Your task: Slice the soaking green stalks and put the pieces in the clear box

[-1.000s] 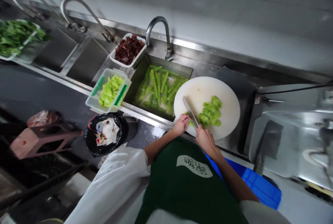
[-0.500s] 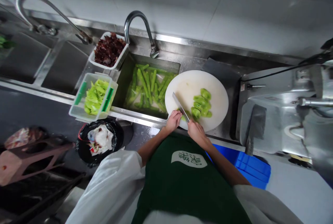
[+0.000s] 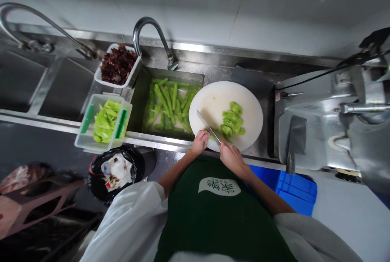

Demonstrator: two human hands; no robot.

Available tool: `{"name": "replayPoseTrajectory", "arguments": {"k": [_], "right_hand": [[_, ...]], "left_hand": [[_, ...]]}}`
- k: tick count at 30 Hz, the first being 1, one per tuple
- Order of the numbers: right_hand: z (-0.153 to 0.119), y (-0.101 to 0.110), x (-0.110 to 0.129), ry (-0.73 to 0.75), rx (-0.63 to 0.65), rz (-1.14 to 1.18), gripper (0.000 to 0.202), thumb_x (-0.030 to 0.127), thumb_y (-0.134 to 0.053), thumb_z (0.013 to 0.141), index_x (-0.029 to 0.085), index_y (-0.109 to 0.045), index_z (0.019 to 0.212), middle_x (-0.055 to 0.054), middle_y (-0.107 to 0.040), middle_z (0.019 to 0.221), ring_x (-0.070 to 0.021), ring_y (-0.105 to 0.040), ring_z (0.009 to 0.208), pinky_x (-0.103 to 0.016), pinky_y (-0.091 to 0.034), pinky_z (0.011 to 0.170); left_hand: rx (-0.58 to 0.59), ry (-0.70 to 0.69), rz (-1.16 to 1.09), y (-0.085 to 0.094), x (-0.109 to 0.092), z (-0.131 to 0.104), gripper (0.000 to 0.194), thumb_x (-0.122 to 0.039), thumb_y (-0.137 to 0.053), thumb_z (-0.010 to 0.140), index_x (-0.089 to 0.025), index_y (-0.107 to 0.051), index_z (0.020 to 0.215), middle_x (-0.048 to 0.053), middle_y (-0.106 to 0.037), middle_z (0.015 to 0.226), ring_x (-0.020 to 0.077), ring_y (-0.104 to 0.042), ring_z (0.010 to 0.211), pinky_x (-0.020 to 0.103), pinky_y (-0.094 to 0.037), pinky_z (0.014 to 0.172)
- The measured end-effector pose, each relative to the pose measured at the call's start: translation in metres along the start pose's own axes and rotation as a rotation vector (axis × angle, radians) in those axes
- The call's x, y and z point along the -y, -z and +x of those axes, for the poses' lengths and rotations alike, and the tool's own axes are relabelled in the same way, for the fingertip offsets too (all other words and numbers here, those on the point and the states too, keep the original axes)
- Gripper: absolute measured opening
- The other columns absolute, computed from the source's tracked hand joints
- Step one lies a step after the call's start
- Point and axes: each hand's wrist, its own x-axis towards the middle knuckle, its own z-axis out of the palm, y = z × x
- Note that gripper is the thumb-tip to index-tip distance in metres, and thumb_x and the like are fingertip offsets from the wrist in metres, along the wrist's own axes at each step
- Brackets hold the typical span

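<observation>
A round white cutting board [image 3: 204,95] lies across the right side of the sink basin. On it, sliced pale-green vegetable [image 3: 233,120] forms a loose pile right of the blade. My right hand [image 3: 232,156] is closed round the handle of a kitchen knife [image 3: 207,126], whose blade slants up and left over the board. At the board's near edge, my left hand [image 3: 200,142] has its fingers bent together beside the blade, on a green vegetable piece [image 3: 212,137] that is mostly hidden by the fingers and knife.
Long green stalks [image 3: 170,103] lie in the water-filled sink [image 3: 138,103] under a curved faucet [image 3: 152,24]. Left stand a tub of dark red leaves [image 3: 118,65] and a clear box [image 3: 88,140] of light-green pieces. A cleaver [image 3: 296,136] rests at right; a bin [image 3: 118,168] stands below.
The whole view has shifted, with the sink and board sitting slightly further left. Both hands stay at the board's near edge, and the knife keeps nearly the same slant beside the left fingers.
</observation>
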Motion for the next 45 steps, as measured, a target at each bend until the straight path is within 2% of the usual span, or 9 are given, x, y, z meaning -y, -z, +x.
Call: {"name": "replayPoseTrajectory", "arguments": {"k": [7, 16, 21, 26, 30, 34, 39, 42, 45], "right_hand": [[0.001, 0.002, 0.001, 0.013, 0.001, 0.019, 0.028, 0.019, -0.034, 0.098, 0.011, -0.056, 0.113, -0.015, -0.071, 0.099, -0.0207, -0.069, 0.094, -0.026, -0.045, 0.079], [0.007, 0.002, 0.006, 0.013, -0.015, 0.028, 0.030, 0.022, -0.032, 0.099, 0.011, -0.056, 0.113, -0.016, -0.071, 0.098, -0.0240, -0.069, 0.092, -0.029, -0.047, 0.077], [0.000, 0.001, 0.004, -0.006, 0.000, 0.015, 0.034, 0.022, -0.030, 0.099, 0.010, -0.055, 0.118, -0.017, -0.071, 0.098, -0.0234, -0.069, 0.092, -0.029, -0.046, 0.078], [0.007, 0.002, 0.007, 0.010, 0.000, 0.029, 0.031, 0.021, -0.031, 0.099, 0.011, -0.056, 0.113, -0.016, -0.071, 0.100, -0.0233, -0.068, 0.093, -0.029, -0.045, 0.078], [0.002, 0.003, 0.002, 0.022, -0.013, 0.037, 0.030, 0.023, -0.032, 0.099, 0.012, -0.058, 0.110, -0.016, -0.071, 0.098, -0.0226, -0.068, 0.091, -0.028, -0.044, 0.078], [0.006, 0.000, 0.005, 0.004, -0.002, 0.045, 0.029, 0.021, -0.034, 0.098, 0.010, -0.057, 0.112, -0.016, -0.070, 0.100, -0.0225, -0.068, 0.093, -0.028, -0.044, 0.078], [0.017, -0.001, 0.007, 0.012, -0.007, 0.067, 0.032, 0.024, -0.031, 0.100, 0.012, -0.056, 0.114, -0.015, -0.071, 0.098, -0.0220, -0.068, 0.093, -0.028, -0.044, 0.079], [0.012, 0.002, 0.003, 0.019, -0.015, 0.073, 0.032, 0.024, -0.031, 0.100, 0.012, -0.057, 0.113, -0.015, -0.071, 0.099, -0.0226, -0.068, 0.093, -0.028, -0.044, 0.079], [0.001, 0.005, -0.002, 0.008, -0.016, 0.057, 0.032, 0.024, -0.031, 0.099, 0.012, -0.058, 0.111, -0.015, -0.071, 0.099, -0.0229, -0.068, 0.092, -0.028, -0.044, 0.078]], "left_hand": [[-0.026, -0.063, -0.023, 0.000, 0.004, -0.002, 0.026, -0.023, -0.039, 0.100, -0.014, -0.064, 0.104, 0.011, -0.061, 0.099, 0.0180, -0.057, 0.095, 0.036, -0.055, 0.085], [0.028, -0.104, -0.059, 0.004, 0.017, -0.002, 0.028, -0.027, -0.040, 0.100, -0.015, -0.065, 0.105, 0.012, -0.062, 0.100, 0.0185, -0.059, 0.094, 0.037, -0.056, 0.083], [0.046, -0.123, -0.076, 0.006, 0.018, 0.000, 0.027, -0.025, -0.039, 0.100, -0.016, -0.063, 0.110, 0.011, -0.062, 0.100, 0.0185, -0.059, 0.095, 0.037, -0.055, 0.085], [0.038, -0.136, -0.081, 0.003, 0.019, -0.002, 0.027, -0.025, -0.039, 0.100, -0.015, -0.062, 0.110, 0.011, -0.061, 0.101, 0.0189, -0.059, 0.096, 0.038, -0.055, 0.086], [0.054, -0.143, -0.073, 0.004, 0.018, -0.002, 0.027, -0.023, -0.040, 0.100, -0.014, -0.062, 0.111, 0.012, -0.061, 0.100, 0.0195, -0.058, 0.099, 0.038, -0.055, 0.089], [0.054, -0.166, -0.047, 0.008, 0.018, 0.000, 0.025, -0.022, -0.041, 0.099, -0.014, -0.062, 0.110, 0.012, -0.062, 0.100, 0.0194, -0.058, 0.099, 0.038, -0.056, 0.088], [0.150, -0.227, -0.012, 0.016, 0.025, 0.004, 0.026, -0.022, -0.040, 0.099, -0.015, -0.062, 0.110, 0.012, -0.062, 0.101, 0.0194, -0.059, 0.100, 0.039, -0.056, 0.089], [0.209, -0.242, -0.005, 0.018, 0.026, 0.007, 0.026, -0.022, -0.039, 0.099, -0.015, -0.061, 0.111, 0.012, -0.062, 0.101, 0.0203, -0.059, 0.102, 0.040, -0.056, 0.091], [0.216, -0.231, -0.015, 0.018, 0.025, 0.008, 0.026, -0.022, -0.039, 0.099, -0.015, -0.061, 0.111, 0.012, -0.062, 0.101, 0.0206, -0.059, 0.101, 0.041, -0.056, 0.091]]}}
